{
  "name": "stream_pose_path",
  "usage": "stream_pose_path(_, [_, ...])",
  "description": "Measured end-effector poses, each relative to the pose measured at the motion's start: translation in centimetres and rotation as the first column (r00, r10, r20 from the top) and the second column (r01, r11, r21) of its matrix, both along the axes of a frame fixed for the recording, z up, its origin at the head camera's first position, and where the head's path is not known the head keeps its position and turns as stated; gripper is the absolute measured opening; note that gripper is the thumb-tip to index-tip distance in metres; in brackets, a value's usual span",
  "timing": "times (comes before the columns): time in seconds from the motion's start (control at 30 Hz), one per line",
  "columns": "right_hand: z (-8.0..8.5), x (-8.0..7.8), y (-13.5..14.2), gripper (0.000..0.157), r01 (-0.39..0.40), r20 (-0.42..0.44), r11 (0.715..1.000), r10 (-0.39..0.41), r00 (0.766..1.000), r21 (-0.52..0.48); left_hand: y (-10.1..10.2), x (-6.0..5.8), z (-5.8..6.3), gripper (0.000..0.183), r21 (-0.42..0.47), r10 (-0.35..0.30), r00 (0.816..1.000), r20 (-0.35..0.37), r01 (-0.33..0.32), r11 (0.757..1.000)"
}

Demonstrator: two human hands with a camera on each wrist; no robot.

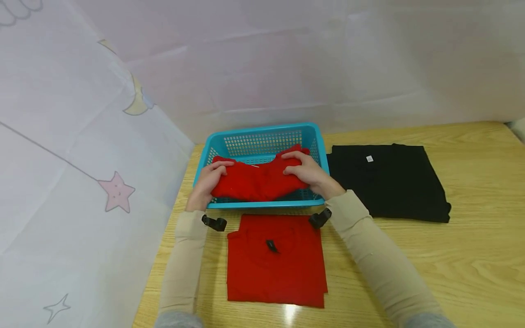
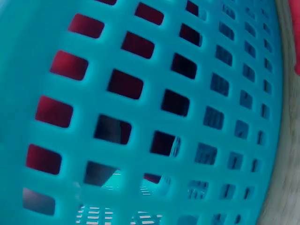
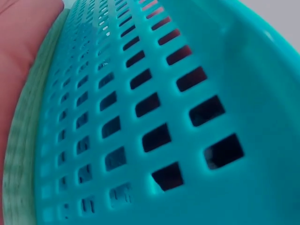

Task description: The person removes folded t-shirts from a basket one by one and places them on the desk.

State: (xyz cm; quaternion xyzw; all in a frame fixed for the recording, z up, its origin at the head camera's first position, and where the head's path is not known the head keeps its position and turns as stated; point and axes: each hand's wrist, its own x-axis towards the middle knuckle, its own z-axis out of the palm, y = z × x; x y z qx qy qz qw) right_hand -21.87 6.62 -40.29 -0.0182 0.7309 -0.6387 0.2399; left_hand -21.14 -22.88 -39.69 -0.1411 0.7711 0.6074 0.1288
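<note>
A red shirt (image 1: 258, 180) lies bunched inside a blue plastic basket (image 1: 266, 205), its middle sagging between my two hands. My left hand (image 1: 208, 183) grips the shirt's left end, fingers bent over the cloth. At the other end, my right hand (image 1: 306, 172) holds the fabric between thumb and fingers. Both wrists cross the basket's near rim. The left wrist view is filled by the perforated basket wall (image 2: 154, 108), with red cloth showing through its holes. Part of my right hand (image 3: 21, 51) appears beside the basket wall (image 3: 187, 108) in the right wrist view.
A folded red T-shirt (image 1: 275, 273) with a dark neck label lies flat in front of the basket. To the right is a folded black garment (image 1: 393, 187) with a white tag. The wooden table (image 1: 484, 191) meets a cloth-covered wall (image 1: 266, 68) behind the basket.
</note>
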Motion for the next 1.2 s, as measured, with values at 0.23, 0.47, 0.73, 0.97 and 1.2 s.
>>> stream_pose_path(0.23, [0.6, 0.2, 0.4, 0.055, -0.018, -0.019, 1.000, 0.018, 1.000, 0.005, -0.1, 0.0, 0.1, 0.044, 0.056, 0.019, 0.999, -0.028, -0.018, 0.998])
stream_pose_path(0.47, [1.3, 0.1, 1.2, 0.057, -0.036, -0.050, 0.999, 0.036, 0.998, 0.002, -0.8, 0.4, 0.4, 0.055, 0.259, -0.038, 0.998, -0.050, 0.049, 0.964])
stream_pose_path(0.73, [2.4, 0.5, 2.6, 0.053, -0.046, -0.080, 0.999, 0.048, 0.996, 0.023, -1.0, 0.9, 1.7, 0.052, 0.321, -0.086, 0.990, -0.108, 0.116, 0.940])
stream_pose_path(0.97, [3.0, 0.9, 3.3, 0.046, -0.001, -0.154, 0.998, 0.012, 0.988, 0.070, -0.2, 0.9, 2.6, 0.048, 0.276, -0.087, 0.984, -0.154, 0.127, 0.953])
stream_pose_path(1.2, [3.9, 1.8, 4.7, 0.042, 0.054, -0.241, 0.996, -0.034, 0.970, 0.077, 0.6, 1.1, 3.2, 0.056, 0.244, -0.163, 0.959, -0.233, 0.219, 0.945])
